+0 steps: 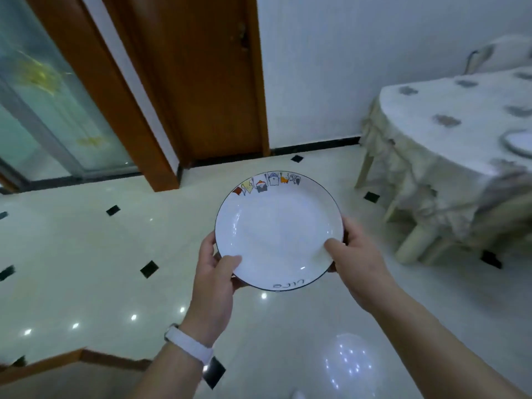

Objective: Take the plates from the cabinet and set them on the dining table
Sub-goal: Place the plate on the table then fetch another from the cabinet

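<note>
Over the glossy white floor [86,269], with the cloth-covered tabletop [460,145] off to your right, you hold a dark-rimmed white plate [276,226] level in front of you, well apart from that tabletop. Your left hand [214,280] and right hand [357,260] grip its near rim on either side, thumbs on top and fingers [349,226] curled underneath. Another plate [518,142] rests on the tabletop, and a white wristband [190,345] circles your left wrist.

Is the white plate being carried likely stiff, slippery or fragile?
Probably rigid: the plate holds its round shape though gripped only at its rim by left hand and right hand. Its glossy glaze suggests slipperiness. Likely breakable over the hard floor.
</note>
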Tool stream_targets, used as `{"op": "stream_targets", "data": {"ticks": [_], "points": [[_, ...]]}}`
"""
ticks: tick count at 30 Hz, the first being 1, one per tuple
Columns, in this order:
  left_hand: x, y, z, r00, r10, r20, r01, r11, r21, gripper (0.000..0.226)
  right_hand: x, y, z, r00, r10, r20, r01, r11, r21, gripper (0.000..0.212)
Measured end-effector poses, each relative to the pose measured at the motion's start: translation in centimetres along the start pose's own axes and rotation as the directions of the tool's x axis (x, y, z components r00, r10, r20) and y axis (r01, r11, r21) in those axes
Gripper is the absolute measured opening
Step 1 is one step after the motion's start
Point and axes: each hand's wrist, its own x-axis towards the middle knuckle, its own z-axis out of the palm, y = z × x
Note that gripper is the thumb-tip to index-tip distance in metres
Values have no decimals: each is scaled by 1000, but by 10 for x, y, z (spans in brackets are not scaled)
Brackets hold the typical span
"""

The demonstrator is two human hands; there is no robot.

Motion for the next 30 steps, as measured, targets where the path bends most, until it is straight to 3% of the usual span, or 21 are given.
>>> {"op": "stream_targets", "data": {"ticks": [8,19,22,30], "points": [[43,-36,147,911,-126,393,92,990,105,55,-10,8,-128,913,56,-403,-20,996,92,54],[120,-90,321,694,-277,664,215,961,176,50,39,5,-248,658,73,-750,-42,997,60,48],[140,-97,371,619,-292,729,234,955,183,50,54,-7,-278,595,84,-799,-58,996,61,57],[131,-130,489,344,-362,866,271,922,278,54,33,-21,-346,351,91,-932,-55,996,77,52]]}}
